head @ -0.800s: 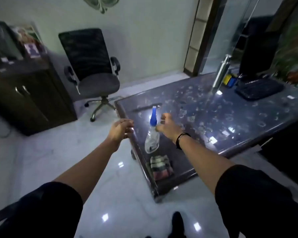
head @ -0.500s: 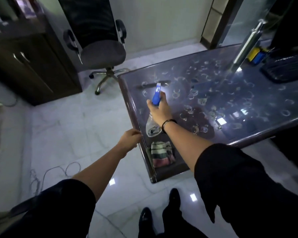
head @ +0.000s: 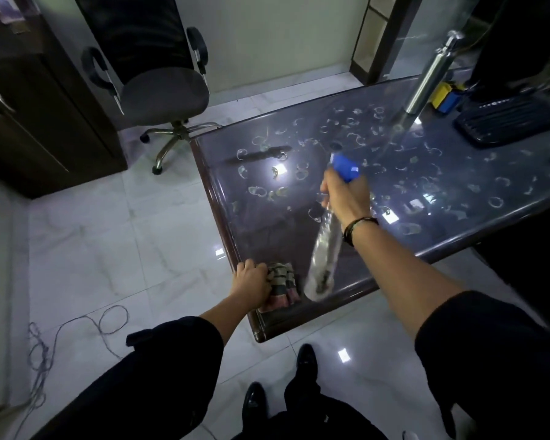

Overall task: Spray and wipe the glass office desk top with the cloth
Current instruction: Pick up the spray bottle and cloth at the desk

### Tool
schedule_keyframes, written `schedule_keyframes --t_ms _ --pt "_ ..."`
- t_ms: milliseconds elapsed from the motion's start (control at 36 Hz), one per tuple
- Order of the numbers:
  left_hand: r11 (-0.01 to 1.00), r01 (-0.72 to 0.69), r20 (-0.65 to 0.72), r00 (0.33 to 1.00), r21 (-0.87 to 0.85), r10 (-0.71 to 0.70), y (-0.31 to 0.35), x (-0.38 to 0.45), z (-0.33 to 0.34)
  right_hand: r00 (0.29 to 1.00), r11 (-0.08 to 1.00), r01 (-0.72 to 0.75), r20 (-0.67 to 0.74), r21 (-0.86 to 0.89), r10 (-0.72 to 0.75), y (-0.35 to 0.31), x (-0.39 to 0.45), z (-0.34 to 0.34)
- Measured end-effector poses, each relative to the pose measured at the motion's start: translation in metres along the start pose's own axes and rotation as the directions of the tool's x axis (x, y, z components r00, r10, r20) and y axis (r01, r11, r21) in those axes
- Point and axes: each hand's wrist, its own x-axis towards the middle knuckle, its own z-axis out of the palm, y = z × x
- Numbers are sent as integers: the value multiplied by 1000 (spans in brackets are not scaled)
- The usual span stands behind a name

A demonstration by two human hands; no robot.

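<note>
Above the desk (head: 458, 173), right hand (head: 346, 198) grips spray bottle (head: 326, 249).

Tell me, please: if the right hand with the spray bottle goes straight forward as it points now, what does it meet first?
The right hand holds the spray bottle above the glass desk top, nozzle toward the far edge. The way looks free over bare, stained glass. The steel flask stands further right, probably off that line; depth is unclear.

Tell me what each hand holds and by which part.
The right hand grips the spray bottle at its neck, below the blue head. The left hand grips the cloth at its left edge.
</note>
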Motion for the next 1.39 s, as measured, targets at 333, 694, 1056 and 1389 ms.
schedule_keyframes --t_ms 333,694,1056,1389 --pt "949 151 143 983 -276 -115 -4 -3 -14 980 972 -197 -5 -127 198 80 -79 -20" --pt "847 43 75 997 -530 -4 11 -23 -37 950 983 -181 -262 -10 172 79 -97 -54" --pt "736 -64 -14 997 -674 74 89 -3 -41 864 949 -308 -396 71 310 111 -63 -141" --pt "669 14 -51 996 -743 -78 130 33 -43 950 969 -247 -197 -7 240 106 25 -164"
